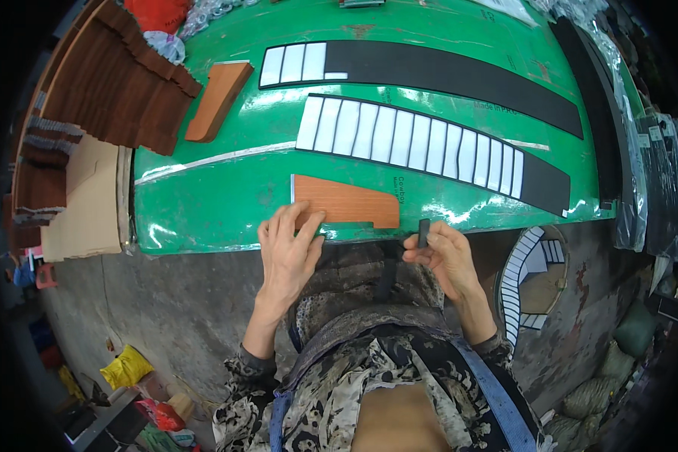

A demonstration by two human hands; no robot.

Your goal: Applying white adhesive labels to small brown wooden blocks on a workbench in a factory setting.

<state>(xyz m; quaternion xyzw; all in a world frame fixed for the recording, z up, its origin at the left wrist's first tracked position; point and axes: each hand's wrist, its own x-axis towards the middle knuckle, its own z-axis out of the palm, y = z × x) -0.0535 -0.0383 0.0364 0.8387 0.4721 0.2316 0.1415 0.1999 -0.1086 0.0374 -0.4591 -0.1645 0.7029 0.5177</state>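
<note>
An orange-brown wood-grain panel (pixel 346 202), cut with a stepped lower edge, lies flat near the front edge of the green table (pixel 203 211). My left hand (pixel 286 245) rests at the panel's left end, fingers apart, fingertips touching its surface. Just off the panel's right end, my right hand (pixel 446 260) pinches a small dark grey rectangular piece (pixel 423 233) upright between thumb and fingers. Beyond the panel lies a long curved black strip (pixel 546 184) mostly covered by white rectangular pads (pixel 399 137). Farther back, another black strip (pixel 452 68) carries a few white pads at its left end.
A second brown panel (pixel 218 102) lies at the back left, beside a tall stack of brown panels (pixel 120 83) and cardboard (pixel 90 200). Black strips (pixel 595 98) line the table's right end. A curled padded strip (pixel 514 279) sits below the table on the right.
</note>
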